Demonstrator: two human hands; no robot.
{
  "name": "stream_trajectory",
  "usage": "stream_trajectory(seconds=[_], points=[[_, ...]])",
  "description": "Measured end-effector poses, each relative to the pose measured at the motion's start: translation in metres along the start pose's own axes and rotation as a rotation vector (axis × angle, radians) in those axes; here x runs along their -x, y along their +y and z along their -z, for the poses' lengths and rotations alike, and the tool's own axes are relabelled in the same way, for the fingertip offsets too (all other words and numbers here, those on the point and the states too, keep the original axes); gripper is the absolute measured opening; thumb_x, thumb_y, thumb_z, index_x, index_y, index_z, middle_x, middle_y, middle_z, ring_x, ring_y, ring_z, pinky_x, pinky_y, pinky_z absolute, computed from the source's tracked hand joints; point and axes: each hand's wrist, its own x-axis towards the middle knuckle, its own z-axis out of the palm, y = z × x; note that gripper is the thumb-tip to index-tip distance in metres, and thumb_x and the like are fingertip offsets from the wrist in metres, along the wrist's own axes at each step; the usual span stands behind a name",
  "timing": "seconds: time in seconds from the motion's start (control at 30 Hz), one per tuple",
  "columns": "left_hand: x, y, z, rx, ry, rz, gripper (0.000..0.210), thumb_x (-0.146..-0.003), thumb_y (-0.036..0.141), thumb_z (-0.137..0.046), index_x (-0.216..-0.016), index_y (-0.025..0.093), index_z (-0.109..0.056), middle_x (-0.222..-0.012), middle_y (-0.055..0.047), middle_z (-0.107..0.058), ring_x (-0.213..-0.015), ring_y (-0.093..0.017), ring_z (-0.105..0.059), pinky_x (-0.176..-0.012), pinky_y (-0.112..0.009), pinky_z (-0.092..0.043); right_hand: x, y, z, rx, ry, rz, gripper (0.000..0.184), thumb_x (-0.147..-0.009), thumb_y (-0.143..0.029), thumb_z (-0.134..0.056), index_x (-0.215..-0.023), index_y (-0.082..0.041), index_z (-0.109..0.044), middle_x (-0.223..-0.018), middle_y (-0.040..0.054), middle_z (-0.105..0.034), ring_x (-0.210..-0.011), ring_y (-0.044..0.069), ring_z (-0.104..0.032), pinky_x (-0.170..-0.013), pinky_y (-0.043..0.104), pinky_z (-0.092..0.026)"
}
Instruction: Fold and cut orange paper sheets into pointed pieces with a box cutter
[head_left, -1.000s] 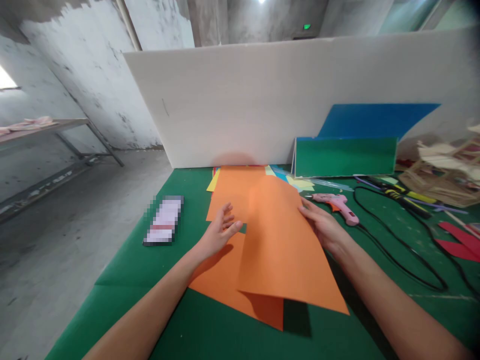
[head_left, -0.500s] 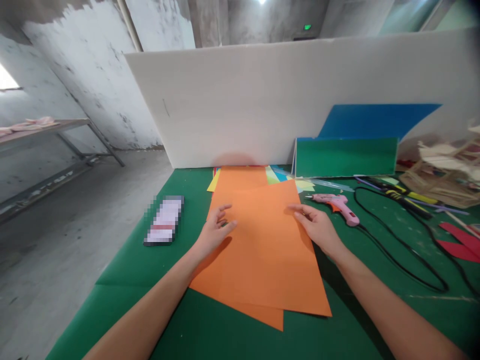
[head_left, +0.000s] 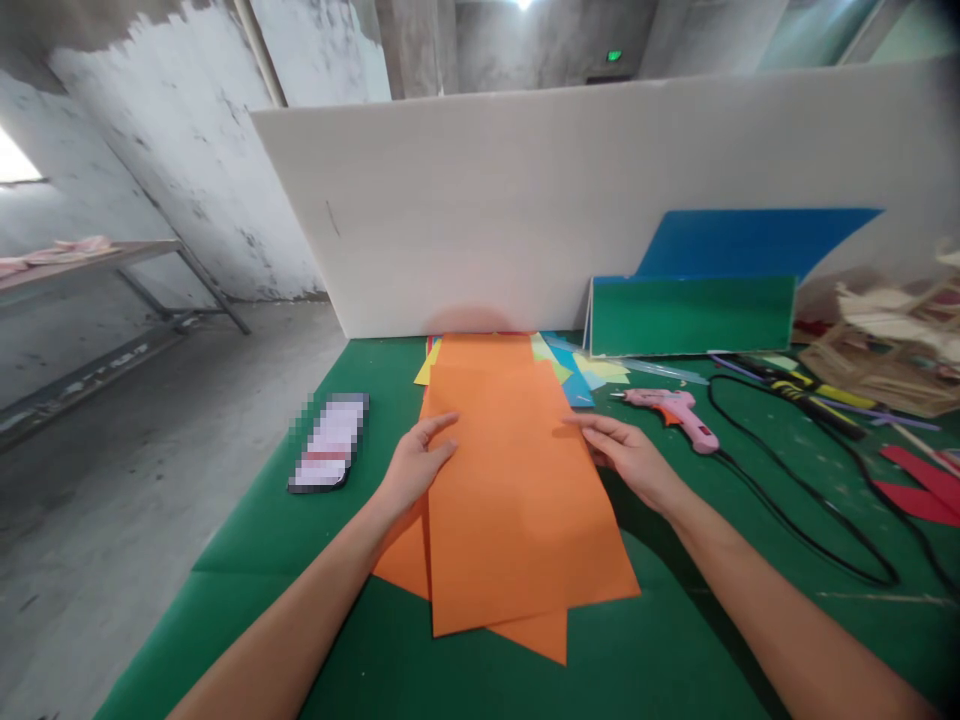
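A sheet of orange paper (head_left: 517, 500) lies over another orange sheet (head_left: 400, 560), whose corners stick out below it and to the left. My left hand (head_left: 416, 465) grips the top sheet's left edge, with thumb and index finger on its face and the other fingers hidden. At the opposite edge, my right hand (head_left: 630, 460) holds the same sheet between its fingers. That right edge looks slightly raised over the table and casts a shadow. More orange paper (head_left: 487, 347) and several coloured sheets (head_left: 574, 385) lie behind.
A phone (head_left: 330, 440) lies left on the green table (head_left: 255, 590). To the right are a pink glue gun (head_left: 675, 415) with a looping black cord (head_left: 806, 545), pliers-like tools (head_left: 817, 405), red pieces (head_left: 922, 485) and a wooden model (head_left: 885, 340). A white board (head_left: 465, 220) stands behind.
The top orange sheet has turned clockwise, its lower end swinging left, and its upper right corner has drawn inward, uncovering more blue paper. My hands have closed onto its side edges.
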Motion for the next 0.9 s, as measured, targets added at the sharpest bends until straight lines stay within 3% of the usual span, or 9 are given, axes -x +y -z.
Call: stream_trajectory(seconds=[0.1,0.2,0.27,0.43,0.57,0.67,0.8,0.9], points=[[-0.003,0.000,0.004,0.134,0.063,0.096,0.048,-0.077,0.026,-0.067,-0.124,0.021,-0.060,-0.117,-0.010,-0.067,-0.094,-0.023,-0.068,-0.081,-0.038,-0.055,0.004,-0.004,0.006,0.125,-0.180,0.005,0.032,-0.081,-0.038,-0.066,-0.110,-0.026,-0.072,-0.107,0.0049,-0.073,-0.092,0.023,-0.069,-0.078,0.037,-0.057],[-0.003,0.005,0.006,0.284,0.080,0.183,0.050,-0.076,0.023,-0.067,-0.125,0.019,-0.059,-0.105,-0.009,-0.071,-0.079,-0.020,-0.070,-0.072,-0.033,-0.056,0.009,-0.008,0.010,0.252,-0.336,0.069,0.033,-0.080,-0.031,-0.067,-0.114,-0.029,-0.071,-0.119,0.0034,-0.069,-0.113,0.027,-0.062,-0.095,0.044,-0.051],[-0.002,0.009,0.006,0.347,0.085,0.210,0.049,-0.075,0.021,-0.067,-0.124,0.018,-0.059,-0.100,-0.009,-0.072,-0.077,-0.019,-0.070,-0.071,-0.032,-0.056,0.011,-0.011,0.013,0.231,-0.422,0.056,0.035,-0.082,-0.031,-0.066,-0.116,-0.030,-0.069,-0.124,0.0026,-0.066,-0.120,0.027,-0.057,-0.102,0.046,-0.045],[-0.001,0.011,0.007,0.388,0.085,0.226,0.049,-0.075,0.019,-0.066,-0.123,0.015,-0.060,-0.101,-0.011,-0.072,-0.080,-0.021,-0.070,-0.073,-0.033,-0.055,0.013,-0.014,0.015,0.163,-0.526,-0.010,0.037,-0.084,-0.034,-0.063,-0.120,-0.029,-0.067,-0.125,0.0033,-0.066,-0.118,0.026,-0.059,-0.102,0.046,-0.046],[-0.003,0.003,0.010,0.282,0.074,0.158,0.040,-0.076,0.031,-0.068,-0.113,0.016,-0.068,-0.118,-0.012,-0.067,-0.098,-0.023,-0.065,-0.077,-0.030,-0.052,0.012,-0.016,0.010,0.200,-0.534,-0.028,0.036,-0.081,-0.036,-0.068,-0.116,-0.028,-0.070,-0.123,0.0048,-0.067,-0.114,0.027,-0.062,-0.097,0.041,-0.050],[-0.004,-0.001,0.011,0.211,0.058,0.099,0.037,-0.079,0.044,-0.066,-0.105,0.019,-0.073,-0.124,-0.009,-0.064,-0.104,-0.023,-0.060,-0.078,-0.028,-0.049,0.011,-0.015,0.007,0.168,-0.464,-0.072,0.034,-0.075,-0.039,-0.074,-0.105,-0.024,-0.075,-0.113,0.0076,-0.071,-0.098,0.026,-0.068,-0.082,0.034,-0.055],[-0.003,-0.001,0.009,0.235,-0.013,0.070,0.040,-0.079,0.049,-0.065,-0.103,0.018,-0.074,-0.108,-0.010,-0.069,-0.094,-0.021,-0.063,-0.076,-0.028,-0.048,0.009,-0.015,0.007,0.092,-0.290,-0.068,0.036,-0.072,-0.048,-0.074,-0.096,-0.021,-0.077,-0.094,0.0078,-0.074,-0.076,0.023,-0.070,-0.065,0.030,-0.054],[-0.002,0.000,0.007,0.201,-0.004,0.045,0.041,-0.074,0.039,-0.074,-0.110,0.019,-0.071,-0.097,-0.006,-0.069,-0.079,-0.015,-0.062,-0.073,-0.025,-0.047,0.006,-0.014,0.007,0.047,-0.221,-0.072,0.031,-0.067,-0.046,-0.078,-0.088,-0.023,-0.078,-0.092,0.0068,-0.074,-0.072,0.024,-0.070,-0.064,0.033,-0.055]])
